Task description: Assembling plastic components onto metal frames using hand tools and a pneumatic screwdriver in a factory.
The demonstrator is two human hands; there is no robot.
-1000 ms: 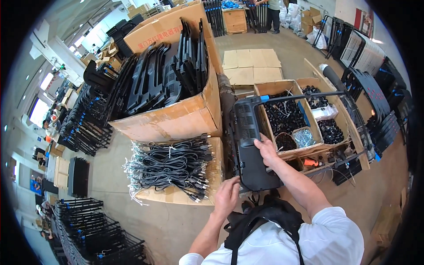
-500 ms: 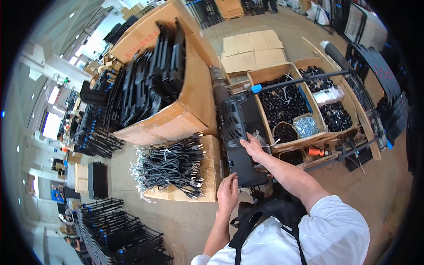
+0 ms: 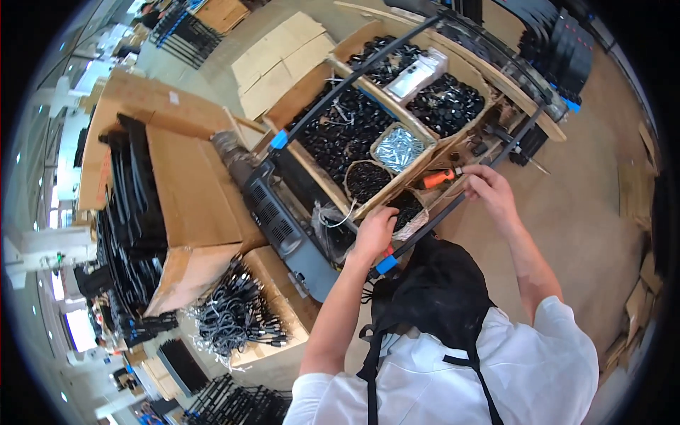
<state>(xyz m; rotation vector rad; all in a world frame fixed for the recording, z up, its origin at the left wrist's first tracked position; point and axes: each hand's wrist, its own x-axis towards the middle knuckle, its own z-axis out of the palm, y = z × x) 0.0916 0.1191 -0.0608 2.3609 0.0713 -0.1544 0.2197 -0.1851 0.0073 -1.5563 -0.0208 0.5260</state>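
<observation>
Black frame [image 3: 372, 64] spanning the wooden parts tray [image 3: 397, 185].
Left hand [image 3: 375, 230]: fingers bent down at the tray's near edge, beside small dark parts [image 3: 409, 210]; cannot tell if grasping. Right hand [image 3: 491, 195]: thumb and fingertips drawn together near tip of orange tool [image 3: 438, 178], grip unclear. Tool lies between tray and frame's near bar. Carton [image 3: 191, 188]: 1 white label [image 3: 173, 98], too small to read.

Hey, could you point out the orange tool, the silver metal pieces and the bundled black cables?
Orange tool [image 3: 438, 178]: head view, on its orange body.
Silver metal pieces [image 3: 399, 149]: head view, middle of the heap.
Bundled black cables [image 3: 237, 309]: head view, middle of the pile.
</observation>
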